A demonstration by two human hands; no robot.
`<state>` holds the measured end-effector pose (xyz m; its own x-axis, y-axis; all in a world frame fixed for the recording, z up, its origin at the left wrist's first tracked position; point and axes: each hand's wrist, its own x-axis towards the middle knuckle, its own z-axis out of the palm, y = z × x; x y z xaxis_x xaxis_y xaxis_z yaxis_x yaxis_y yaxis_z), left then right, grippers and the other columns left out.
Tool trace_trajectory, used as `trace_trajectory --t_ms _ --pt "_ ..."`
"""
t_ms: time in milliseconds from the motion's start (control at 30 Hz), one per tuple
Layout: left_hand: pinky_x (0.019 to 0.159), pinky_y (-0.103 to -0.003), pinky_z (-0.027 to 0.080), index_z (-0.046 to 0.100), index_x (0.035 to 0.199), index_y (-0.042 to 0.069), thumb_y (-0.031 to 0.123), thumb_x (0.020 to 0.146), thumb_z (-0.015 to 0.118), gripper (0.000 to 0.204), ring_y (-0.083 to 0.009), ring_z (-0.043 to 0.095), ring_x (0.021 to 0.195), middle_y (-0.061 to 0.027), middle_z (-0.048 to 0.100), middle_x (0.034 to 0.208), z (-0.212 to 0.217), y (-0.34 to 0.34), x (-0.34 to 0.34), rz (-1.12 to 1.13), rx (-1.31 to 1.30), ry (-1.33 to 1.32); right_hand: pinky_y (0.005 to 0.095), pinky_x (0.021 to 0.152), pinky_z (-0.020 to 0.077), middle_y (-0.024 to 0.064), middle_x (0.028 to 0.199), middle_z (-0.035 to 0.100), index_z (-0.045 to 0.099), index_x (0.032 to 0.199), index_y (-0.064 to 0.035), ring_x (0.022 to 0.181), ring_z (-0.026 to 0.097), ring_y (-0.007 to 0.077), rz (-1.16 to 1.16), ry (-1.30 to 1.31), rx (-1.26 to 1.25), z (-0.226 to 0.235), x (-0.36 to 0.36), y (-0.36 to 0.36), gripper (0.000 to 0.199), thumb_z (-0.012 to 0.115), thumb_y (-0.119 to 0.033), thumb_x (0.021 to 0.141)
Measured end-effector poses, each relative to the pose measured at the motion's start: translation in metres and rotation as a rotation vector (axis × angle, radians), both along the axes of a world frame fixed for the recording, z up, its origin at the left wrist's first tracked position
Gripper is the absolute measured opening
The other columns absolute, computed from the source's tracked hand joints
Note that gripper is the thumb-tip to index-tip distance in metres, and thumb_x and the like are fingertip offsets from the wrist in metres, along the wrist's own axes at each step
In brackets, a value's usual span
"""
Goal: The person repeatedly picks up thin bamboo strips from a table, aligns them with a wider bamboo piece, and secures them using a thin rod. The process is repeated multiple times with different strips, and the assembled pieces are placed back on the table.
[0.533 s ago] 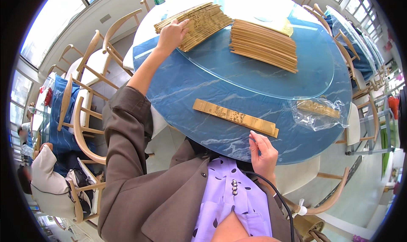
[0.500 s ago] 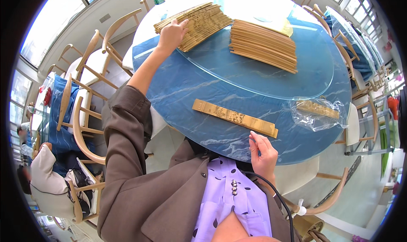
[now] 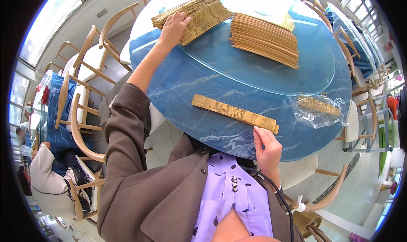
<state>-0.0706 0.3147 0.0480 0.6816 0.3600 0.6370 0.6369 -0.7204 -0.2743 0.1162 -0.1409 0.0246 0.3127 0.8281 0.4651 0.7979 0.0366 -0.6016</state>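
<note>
Head view: your left hand (image 3: 174,27) lies flat on the loose, light bamboo-slip stack (image 3: 193,14), your right hand (image 3: 267,148) curled empty beside the stiff strip (image 3: 234,113); lift slips by their edges.

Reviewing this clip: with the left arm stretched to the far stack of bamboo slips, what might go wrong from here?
1. The left hand presses on a fanned, uneven stack of slips; pulling one might drag others off the glass turntable.
2. The long strip lies near the table edge by the right hand; a nudge may tip it off.
</note>
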Motion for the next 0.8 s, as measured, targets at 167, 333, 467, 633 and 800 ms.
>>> trace_trajectory --t_ms 167,333,467,633,800 --pt "0.103 -0.038 0.042 0.066 0.123 0.007 0.005 0.085 0.06 0.038 -0.0246 0.051 0.12 -0.0066 0.059 0.118 -0.002 0.001 -0.006 0.066 0.014 0.013 0.0339 0.064 0.0545 0.0125 0.094 0.071 0.072 0.105 -0.0026 0.073 0.069 0.0292 0.017 -0.053 -0.07 0.013 0.014 0.007 0.016 0.071 -0.006 0.089" --pt "0.1 -0.039 0.043 0.068 0.115 0.006 0.01 0.087 0.067 0.028 -0.0262 0.054 0.115 -0.0094 0.061 0.113 0.001 -0.061 0.011 -0.044 -0.032 -0.174 0.0345 0.064 0.0536 0.0121 0.095 0.071 0.072 0.106 -0.0021 0.073 0.068 0.029 0.095 -0.077 -0.146 0.041 0.05 0.032 0.017 0.069 -0.01 0.091" --pt "0.09 -0.042 0.049 0.069 0.103 0.002 0.013 0.087 0.072 0.019 -0.0296 0.061 0.101 -0.0117 0.066 0.102 -0.001 -0.193 0.031 -0.375 -0.501 -0.11 0.0364 0.07 0.0534 0.0122 0.091 0.07 0.072 0.103 -0.0033 0.076 0.067 0.0293 0.091 -0.186 -0.132 0.054 0.09 0.088 0.016 0.068 -0.014 0.092" --pt "0.095 -0.042 0.046 0.061 0.113 0.007 0.022 0.083 0.075 0.037 -0.0283 0.054 0.114 -0.0096 0.056 0.114 -0.034 -0.305 0.054 -0.662 -0.566 -0.035 0.0397 0.083 0.053 0.0114 0.099 0.07 0.072 0.103 -0.0039 0.095 0.066 0.0309 0.113 -0.518 0.008 0.03 0.147 0.183 0.02 0.069 -0.02 0.093" --pt "0.101 -0.043 0.044 0.06 0.122 0.005 0.024 0.084 0.074 0.044 -0.0296 0.052 0.119 -0.0112 0.055 0.121 -0.053 -0.317 0.051 -0.589 -0.422 -0.134 0.0408 0.089 0.0522 0.0092 0.104 0.069 0.07 0.103 -0.0047 0.104 0.063 0.0297 0.079 -0.685 0.031 0.01 0.153 0.225 0.022 0.069 -0.024 0.092"
